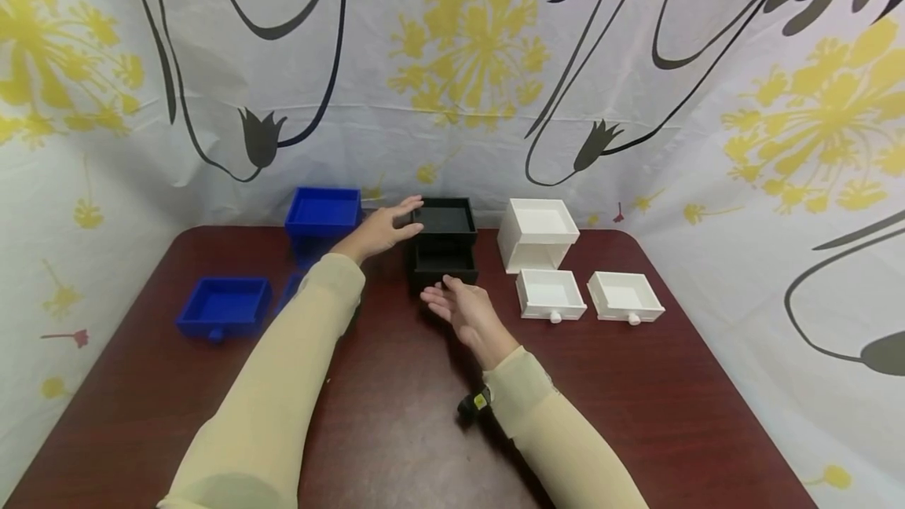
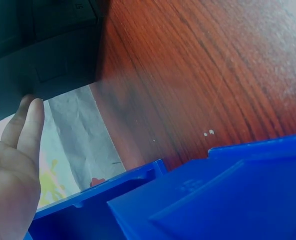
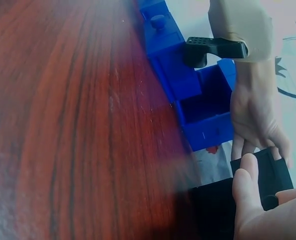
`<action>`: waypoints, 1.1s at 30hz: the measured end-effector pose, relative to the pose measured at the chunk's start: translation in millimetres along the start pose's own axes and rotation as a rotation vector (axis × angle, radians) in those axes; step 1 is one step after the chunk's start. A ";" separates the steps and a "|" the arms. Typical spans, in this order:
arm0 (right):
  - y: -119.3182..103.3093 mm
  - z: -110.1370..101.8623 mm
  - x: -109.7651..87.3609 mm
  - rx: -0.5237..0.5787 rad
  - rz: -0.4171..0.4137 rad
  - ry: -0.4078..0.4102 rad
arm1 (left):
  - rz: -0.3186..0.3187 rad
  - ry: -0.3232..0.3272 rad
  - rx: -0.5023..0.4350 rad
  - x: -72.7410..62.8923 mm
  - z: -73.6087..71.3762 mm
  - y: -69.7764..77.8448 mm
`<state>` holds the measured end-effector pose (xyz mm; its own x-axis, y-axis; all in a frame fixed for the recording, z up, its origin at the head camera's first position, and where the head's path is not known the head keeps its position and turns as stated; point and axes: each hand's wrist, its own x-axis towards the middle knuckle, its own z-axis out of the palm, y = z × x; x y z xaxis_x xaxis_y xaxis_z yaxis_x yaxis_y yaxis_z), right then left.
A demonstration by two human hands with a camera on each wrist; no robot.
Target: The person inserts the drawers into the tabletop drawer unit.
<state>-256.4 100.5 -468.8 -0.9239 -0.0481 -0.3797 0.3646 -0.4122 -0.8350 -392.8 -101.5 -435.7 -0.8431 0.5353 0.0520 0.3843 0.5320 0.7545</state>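
A small black cabinet (image 1: 444, 218) stands at the back middle of the table, a black drawer (image 1: 444, 259) jutting from its front. My left hand (image 1: 382, 231) is at the cabinet's upper left, thumb and fingers spread. In the left wrist view, its straight fingers (image 2: 35, 117) reach the cabinet's dark side. In front of the drawer is my right hand (image 1: 467, 311), palm turned inward, fingers extended. Seen from the right wrist, its fingers (image 3: 247, 187) lie by the drawer front, on either side of the round black knob (image 3: 270, 202).
Left of the cabinet are a blue cabinet (image 1: 323, 212) and a blue drawer (image 1: 225, 306); my left sleeve partly covers another blue drawer (image 1: 288, 289). To the right, a white cabinet (image 1: 539, 226) stands behind two white drawers (image 1: 551, 294). Patterned cloth (image 1: 452, 155) hangs behind the table.
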 end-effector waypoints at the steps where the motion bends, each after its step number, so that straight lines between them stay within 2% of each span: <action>1: -0.3 0.4 0.2 -0.004 0.000 0.001 | 0.001 0.000 0.002 -0.1 -0.2 -0.2; 24: -5.1 1.9 1.5 -0.006 0.018 0.006 | 0.012 0.011 0.005 0.3 -0.6 -1.4; 33: -6.7 1.1 5.9 -0.008 0.005 0.030 | 0.002 0.007 -0.024 0.0 0.8 -1.6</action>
<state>-264.4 101.9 -464.9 -0.9183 -0.0231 -0.3952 0.3701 -0.4048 -0.8362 -393.2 -101.9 -437.4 -0.8448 0.5320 0.0582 0.3774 0.5151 0.7696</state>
